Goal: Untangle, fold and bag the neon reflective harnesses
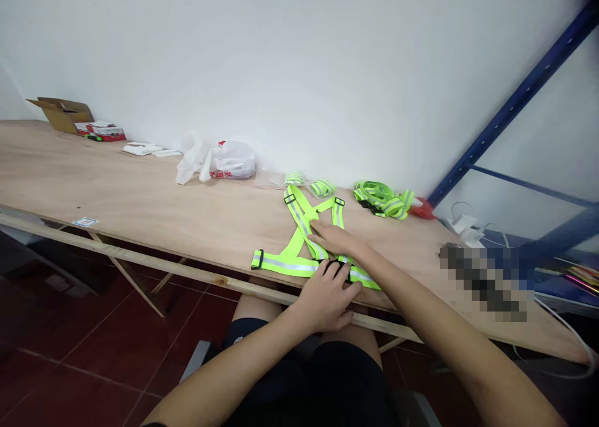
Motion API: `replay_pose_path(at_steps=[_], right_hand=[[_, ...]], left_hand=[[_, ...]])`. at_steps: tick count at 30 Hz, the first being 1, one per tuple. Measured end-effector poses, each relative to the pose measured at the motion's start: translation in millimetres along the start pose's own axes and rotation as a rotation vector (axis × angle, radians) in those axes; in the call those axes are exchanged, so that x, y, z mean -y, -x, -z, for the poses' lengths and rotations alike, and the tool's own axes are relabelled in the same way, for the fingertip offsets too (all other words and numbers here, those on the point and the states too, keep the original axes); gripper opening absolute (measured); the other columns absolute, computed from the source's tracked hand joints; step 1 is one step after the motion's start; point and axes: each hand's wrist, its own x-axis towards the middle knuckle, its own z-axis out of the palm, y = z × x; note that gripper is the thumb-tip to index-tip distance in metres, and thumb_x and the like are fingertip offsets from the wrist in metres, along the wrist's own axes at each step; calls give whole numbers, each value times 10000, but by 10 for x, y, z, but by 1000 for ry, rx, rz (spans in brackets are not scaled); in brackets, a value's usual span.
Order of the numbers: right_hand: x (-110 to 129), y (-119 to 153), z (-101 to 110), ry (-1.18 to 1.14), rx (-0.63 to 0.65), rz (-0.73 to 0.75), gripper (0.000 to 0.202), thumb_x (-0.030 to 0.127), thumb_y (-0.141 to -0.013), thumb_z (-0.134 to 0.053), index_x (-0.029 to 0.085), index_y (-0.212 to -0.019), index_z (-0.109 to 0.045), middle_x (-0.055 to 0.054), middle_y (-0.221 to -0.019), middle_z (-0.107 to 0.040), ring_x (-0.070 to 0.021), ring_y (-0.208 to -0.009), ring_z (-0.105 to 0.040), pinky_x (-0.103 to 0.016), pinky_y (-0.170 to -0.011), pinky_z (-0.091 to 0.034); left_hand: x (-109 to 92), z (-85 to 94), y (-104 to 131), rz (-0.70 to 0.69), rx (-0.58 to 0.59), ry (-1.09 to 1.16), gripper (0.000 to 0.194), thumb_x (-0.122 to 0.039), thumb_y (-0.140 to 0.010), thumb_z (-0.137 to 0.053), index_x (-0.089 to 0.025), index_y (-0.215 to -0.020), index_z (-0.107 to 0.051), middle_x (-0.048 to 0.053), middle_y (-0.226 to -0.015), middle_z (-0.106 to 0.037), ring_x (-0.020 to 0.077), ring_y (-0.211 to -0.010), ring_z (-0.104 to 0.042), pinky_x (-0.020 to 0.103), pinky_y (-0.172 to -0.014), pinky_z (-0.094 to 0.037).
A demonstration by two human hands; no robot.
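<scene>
Reflective harness (292,263) spread flat at table (210,221) front edge, straps crossing mid-way; left hand (325,299) on its lower strap at the black buckle, fingers bent, can't tell if gripping; right hand (332,238) laid over the crossed straps, grip unclear too; two bagged strap bundles (322,188) just behind, loose green coil (381,199) behind to the right

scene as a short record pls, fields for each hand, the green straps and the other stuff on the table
left hand: fingers over the black fittings, near table edge
right hand: resting on the straps
green straps: silver stripe, spread out on table
behind straps: two small packs
right of packs: strap bundle
further left: white bag, papers, cardboard box
</scene>
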Motion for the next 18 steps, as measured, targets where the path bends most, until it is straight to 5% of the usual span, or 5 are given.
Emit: replay_pose_path(at_steps=[18], right_hand=[[-97,-717,-86,-7,-20,-116,791,684,-977,-252,137,-1537,-365,-139,-1618,-322,-286,-1479,-330,-354,-1156,-307]], left_hand=[[3,2,-14,-6,8,-20,467,-458,-864,-611,-152,-1216,-588,191,-1345,-515,346,-1219,-478,485,-1062,-336]])
